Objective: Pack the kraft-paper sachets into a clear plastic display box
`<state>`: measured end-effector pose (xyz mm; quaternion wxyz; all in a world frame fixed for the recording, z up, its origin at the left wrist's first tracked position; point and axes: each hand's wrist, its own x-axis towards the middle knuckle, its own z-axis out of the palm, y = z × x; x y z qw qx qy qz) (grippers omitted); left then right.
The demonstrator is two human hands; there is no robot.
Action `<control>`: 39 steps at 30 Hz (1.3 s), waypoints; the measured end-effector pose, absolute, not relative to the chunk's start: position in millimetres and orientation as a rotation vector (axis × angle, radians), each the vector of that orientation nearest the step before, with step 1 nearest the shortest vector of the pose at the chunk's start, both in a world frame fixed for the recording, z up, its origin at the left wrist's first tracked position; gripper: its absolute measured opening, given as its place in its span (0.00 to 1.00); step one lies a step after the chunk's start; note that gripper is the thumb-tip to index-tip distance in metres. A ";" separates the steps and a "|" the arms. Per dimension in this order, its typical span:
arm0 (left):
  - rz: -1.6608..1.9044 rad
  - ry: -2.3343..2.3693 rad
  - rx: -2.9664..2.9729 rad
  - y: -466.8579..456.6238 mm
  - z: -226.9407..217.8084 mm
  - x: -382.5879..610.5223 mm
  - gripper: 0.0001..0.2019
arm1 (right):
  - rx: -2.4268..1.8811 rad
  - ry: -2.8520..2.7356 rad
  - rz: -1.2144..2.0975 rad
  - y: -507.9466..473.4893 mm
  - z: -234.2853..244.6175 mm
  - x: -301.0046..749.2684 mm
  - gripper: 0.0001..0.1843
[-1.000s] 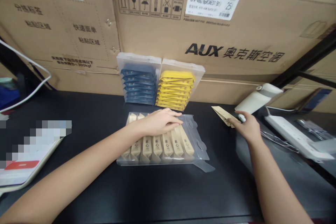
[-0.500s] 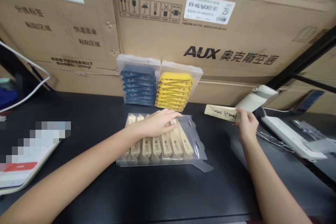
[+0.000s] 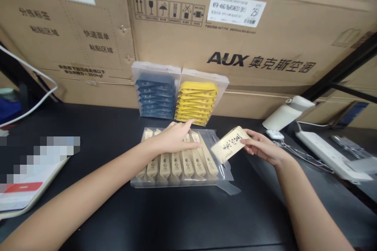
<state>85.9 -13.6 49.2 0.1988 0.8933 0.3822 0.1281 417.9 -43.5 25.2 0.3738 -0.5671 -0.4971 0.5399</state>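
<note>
A clear plastic tray lies on the black table, filled with a row of several beige sachets. My left hand rests flat on the far ends of those sachets, fingers stretched out. My right hand pinches one beige sachet with black script and holds it just above the tray's right edge, tilted.
Two clear boxes lean against the cardboard cartons at the back, one with blue sachets, one with yellow sachets. A white bottle lies at the right beside a white power strip and cables. Papers sit at the left edge.
My right hand picked the loose beige sachet up from the table at the right and carried it left toward the tray. My left hand stayed on the sachets in the tray.
</note>
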 end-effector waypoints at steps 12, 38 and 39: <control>0.377 1.057 2.491 -12.7 46.5 86.2 0.39 | -1.506 -1.180 1.396 -44.9 26.7 411.5 0.17; 0.352 1.068 2.469 -13.4 47.7 87.7 0.42 | -1.414 -1.491 1.730 -47.3 15.5 380.0 0.19; 0.350 1.069 2.467 -13.4 47.7 87.7 0.42 | -1.426 -1.488 1.733 -47.2 15.0 380.6 0.18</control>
